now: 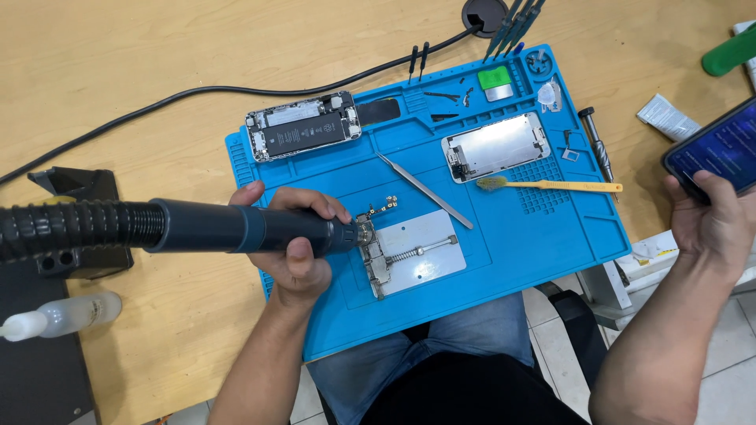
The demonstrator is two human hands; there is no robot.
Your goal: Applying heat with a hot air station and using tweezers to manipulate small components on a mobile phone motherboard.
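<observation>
Presently the left hand grips a hot-air wand over the clamped circuit board, while the right hand clasps a phone.

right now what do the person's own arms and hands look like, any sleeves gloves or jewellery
Both arms are bare from the lower edge of the picture to the wrists, with no sleeves in view. The left hand and right hand wear no gloves, and no rings, watch or bracelets show. Jeans cover the lap below.
</observation>
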